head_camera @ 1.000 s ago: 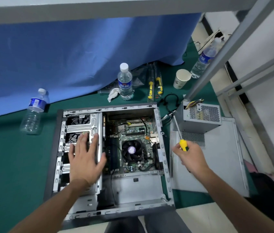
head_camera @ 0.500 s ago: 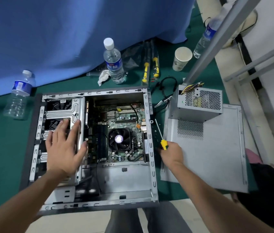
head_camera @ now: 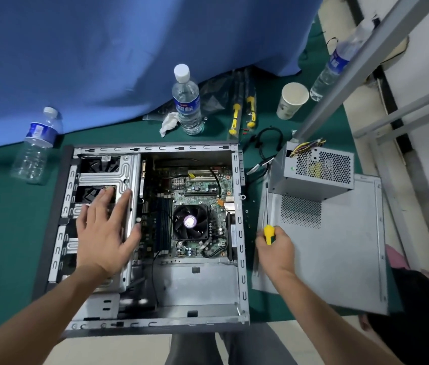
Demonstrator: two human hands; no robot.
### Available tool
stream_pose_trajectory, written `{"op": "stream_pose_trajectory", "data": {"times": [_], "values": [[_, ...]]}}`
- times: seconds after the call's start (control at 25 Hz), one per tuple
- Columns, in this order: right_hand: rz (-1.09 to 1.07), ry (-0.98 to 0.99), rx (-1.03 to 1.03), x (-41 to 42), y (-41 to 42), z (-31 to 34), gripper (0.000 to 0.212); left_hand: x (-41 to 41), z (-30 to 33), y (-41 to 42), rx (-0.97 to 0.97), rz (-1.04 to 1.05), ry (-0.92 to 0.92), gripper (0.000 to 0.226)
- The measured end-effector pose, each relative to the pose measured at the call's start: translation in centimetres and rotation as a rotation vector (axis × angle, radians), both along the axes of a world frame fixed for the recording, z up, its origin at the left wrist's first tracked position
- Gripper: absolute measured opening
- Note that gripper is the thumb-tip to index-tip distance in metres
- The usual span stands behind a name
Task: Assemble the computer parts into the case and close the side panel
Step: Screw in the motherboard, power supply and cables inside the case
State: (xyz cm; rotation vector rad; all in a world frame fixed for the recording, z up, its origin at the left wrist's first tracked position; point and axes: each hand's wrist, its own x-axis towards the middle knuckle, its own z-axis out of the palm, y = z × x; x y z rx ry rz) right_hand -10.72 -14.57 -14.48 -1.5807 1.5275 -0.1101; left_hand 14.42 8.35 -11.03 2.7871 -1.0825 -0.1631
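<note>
My left hand (head_camera: 104, 234) lies flat, fingers spread, on the drive cage (head_camera: 108, 177) inside the open case (head_camera: 241, 233). My right hand (head_camera: 276, 246) grips a screwdriver (head_camera: 268, 219) (yellow handle) over the side panel (head_camera: 339, 254), where the power supply (head_camera: 313, 172) sits.

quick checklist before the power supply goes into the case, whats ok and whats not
1. Computer case lying open, side up: ok.
2. Bay in the case's near corner free for the power supply: ok.
3. Power supply off the side panel: not ok, it sits on the panel's far end.
4. Right hand free to lift: not ok, it grips the screwdriver.
5. Left hand steadying the case: ok, flat on the drive cage.
6. Mounting screws ready: cannot tell.
</note>
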Motion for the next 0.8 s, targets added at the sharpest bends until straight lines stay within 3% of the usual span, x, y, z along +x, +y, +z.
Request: {"op": "stream_pose_trajectory", "data": {"times": [0.2, 0.36, 0.52, 0.64, 0.8], "values": [[-0.015, -0.236, 0.021, 2.2, -0.1, 5.7, 0.011, -0.1, 0.0, 0.0, 0.007, -0.007, -0.008, 0.071], [0.060, -0.276, 0.029, 5.3, 1.9, 9.8, 0.013, 0.0, 0.5, 0.0, 0.031, -0.010, 0.029, 0.073], [0.094, -0.333, 0.192, 8.2, 4.4, 12.3, 0.012, 0.1, 1.9, 0.1, 0.027, -0.014, 0.174, 0.080], [0.150, -0.366, 0.293, 9.6, 5.5, 14.0, 0.016, 0.2, 4.2, -0.1, -0.193, -0.012, 0.376, 0.071], [0.283, -0.433, 0.372, 10.2, 7.0, 15.7, 0.020, -3.0, 8.5, -1.8, -0.530, -0.225, 0.755, 0.029]]}}
